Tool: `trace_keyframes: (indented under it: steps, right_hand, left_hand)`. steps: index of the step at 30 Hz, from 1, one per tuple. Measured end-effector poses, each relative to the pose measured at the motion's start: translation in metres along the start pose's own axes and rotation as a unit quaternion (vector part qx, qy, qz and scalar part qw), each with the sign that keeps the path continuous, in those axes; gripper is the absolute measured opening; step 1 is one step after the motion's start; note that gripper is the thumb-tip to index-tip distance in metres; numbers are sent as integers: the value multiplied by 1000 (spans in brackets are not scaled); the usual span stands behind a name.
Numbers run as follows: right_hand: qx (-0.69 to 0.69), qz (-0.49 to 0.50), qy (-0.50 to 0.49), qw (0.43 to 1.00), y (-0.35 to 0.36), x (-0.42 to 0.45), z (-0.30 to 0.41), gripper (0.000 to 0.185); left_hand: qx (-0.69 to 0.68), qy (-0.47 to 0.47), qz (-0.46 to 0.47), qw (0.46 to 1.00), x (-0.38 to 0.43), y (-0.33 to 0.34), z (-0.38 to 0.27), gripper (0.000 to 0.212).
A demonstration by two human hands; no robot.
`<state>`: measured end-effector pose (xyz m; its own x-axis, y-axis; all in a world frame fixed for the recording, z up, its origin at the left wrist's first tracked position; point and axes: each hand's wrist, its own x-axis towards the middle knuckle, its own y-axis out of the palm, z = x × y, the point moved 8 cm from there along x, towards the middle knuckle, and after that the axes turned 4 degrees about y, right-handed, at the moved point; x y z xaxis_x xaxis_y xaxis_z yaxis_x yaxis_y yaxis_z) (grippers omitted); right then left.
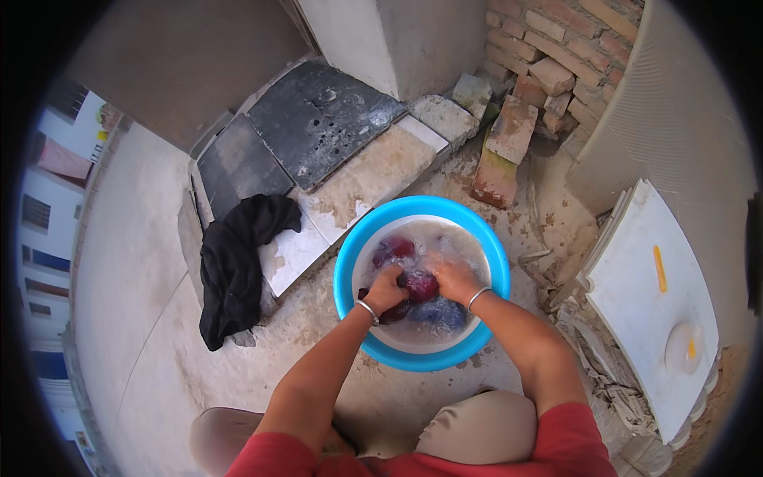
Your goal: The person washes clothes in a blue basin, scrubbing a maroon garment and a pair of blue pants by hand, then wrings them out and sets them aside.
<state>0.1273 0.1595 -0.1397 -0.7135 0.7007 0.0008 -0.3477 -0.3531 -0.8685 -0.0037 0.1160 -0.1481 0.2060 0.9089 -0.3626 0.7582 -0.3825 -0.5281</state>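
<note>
A blue-rimmed basin [503, 262] with a white inside stands on the concrete floor before me, holding cloudy, sudsy water. In it lies a wet dark red cloth [422, 287], partly under water. Blue cloth [441, 315] shows nearer to me below the surface. My left hand [386, 290], a metal bangle at its wrist, is curled onto the dark red cloth at the basin's left. My right hand [454, 276], also with a bangle, dips into the water against the cloth's right side; its fingertips are blurred under suds.
Black cloth [238, 262] hangs over the corner of a low tiled step [322, 125] at left. Bricks [506, 143] lie loose beyond the basin. White panels [656, 298] lean at right, carrying a yellow strip [660, 268] and a pale soap-like piece [684, 349].
</note>
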Motion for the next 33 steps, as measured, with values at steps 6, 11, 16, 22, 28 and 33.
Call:
trace_keyframes:
  steps: [6, 11, 16, 22, 28, 33]
  right_hand:
    - [295, -114, 168, 934, -65, -9, 17, 42]
    - [378, -126, 134, 907, -100, -21, 94, 48]
    - [300, -127, -14, 945, -143, -40, 158, 41]
    - [307, -122, -115, 937, -156, -49, 196, 42]
    - [284, -203, -148, 925, -169, -43, 187, 54]
    - [249, -248, -83, 932, -168, -20, 145, 51]
  left_hand:
    - [-559, -250, -208, 763, -62, 13, -20, 67]
    - [-785, -71, -65, 612, -65, 24, -63, 77]
    - [-791, 106, -59, 600, -54, -6, -71, 65]
    - [-785, 56, -96, 610, -72, 1, -89, 63]
    - [-763, 22, -132, 632, -76, -7, -94, 62]
    - [-717, -20, -181, 673, -69, -5, -96, 61]
